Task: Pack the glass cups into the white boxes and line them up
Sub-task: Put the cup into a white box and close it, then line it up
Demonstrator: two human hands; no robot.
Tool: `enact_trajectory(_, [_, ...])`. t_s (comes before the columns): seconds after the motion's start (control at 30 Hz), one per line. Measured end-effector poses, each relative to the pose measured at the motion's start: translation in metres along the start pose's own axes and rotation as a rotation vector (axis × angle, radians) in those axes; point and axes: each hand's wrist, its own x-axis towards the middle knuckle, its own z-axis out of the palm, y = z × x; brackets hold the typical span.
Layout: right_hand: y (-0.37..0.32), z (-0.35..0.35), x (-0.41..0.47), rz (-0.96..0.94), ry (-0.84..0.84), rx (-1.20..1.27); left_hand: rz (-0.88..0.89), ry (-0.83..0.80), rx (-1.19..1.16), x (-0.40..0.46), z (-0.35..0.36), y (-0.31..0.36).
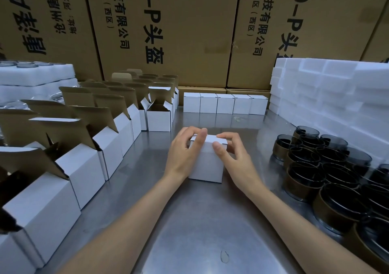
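A small white box (pixel 207 164) stands on the steel table in the middle, its lid down. My left hand (pixel 184 151) grips its left side, thumb lying across the lid. My right hand (pixel 230 153) holds the right side, with the thumb pressing the lid's front edge and fingers curled over the far corner. What is inside the box is hidden. A row of several closed white boxes (pixel 225 103) lines the back of the table. Dark glass cups with brown sleeves (pixel 320 168) cluster at the right.
Several open white boxes (pixel 109 145) with raised brown flaps run along the left side. White foam trays (pixel 328 92) are stacked at the back right, more foam (pixel 35 75) at the back left. Big cardboard cartons (pixel 179 31) wall off the rear.
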Motion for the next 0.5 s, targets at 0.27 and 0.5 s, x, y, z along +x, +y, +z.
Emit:
enact_trajectory(0.27, [0.0061,0.0002,0.0034,0.034,-0.032,0.079,0.058,-0.025,0.051,-0.0021,-0.0019,-0.0004])
enact_trajectory(0.5, [0.0067,0.0077,0.0063,0.064,-0.115,0.073,-0.027,-0.167,0.032,-0.0035,-0.0002,0.0010])
